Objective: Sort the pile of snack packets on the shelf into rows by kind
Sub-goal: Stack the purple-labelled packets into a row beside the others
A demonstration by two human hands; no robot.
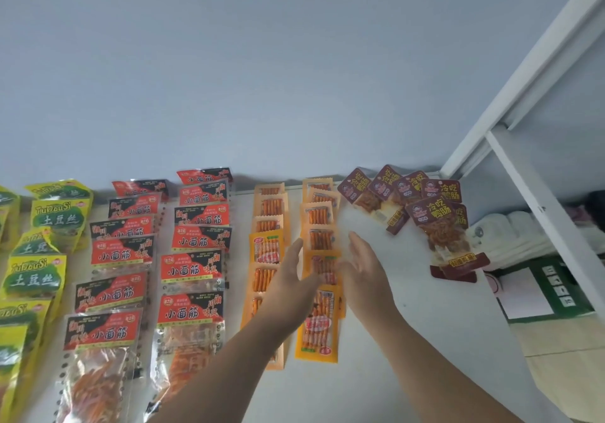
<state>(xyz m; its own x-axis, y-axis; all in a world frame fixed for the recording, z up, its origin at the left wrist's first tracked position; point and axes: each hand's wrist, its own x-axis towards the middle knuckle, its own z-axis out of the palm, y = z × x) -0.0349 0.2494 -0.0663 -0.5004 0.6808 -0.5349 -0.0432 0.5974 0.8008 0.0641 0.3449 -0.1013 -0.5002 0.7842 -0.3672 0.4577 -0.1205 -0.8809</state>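
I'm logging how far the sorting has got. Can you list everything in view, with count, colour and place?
Potato shred packets: several, yellow-green, far left rows, partly cut off.
Gluten strip packets: about thirteen, red-black, two rows left of centre.
Stick snack packets: about a dozen, orange, two centre rows.
Duck intestine packets: about six, maroon, loose cluster at right back.
Shelf: one, white, beneath all.
Shelf frame: white, right.
Left hand, right hand: open, empty, flanking the right orange row.
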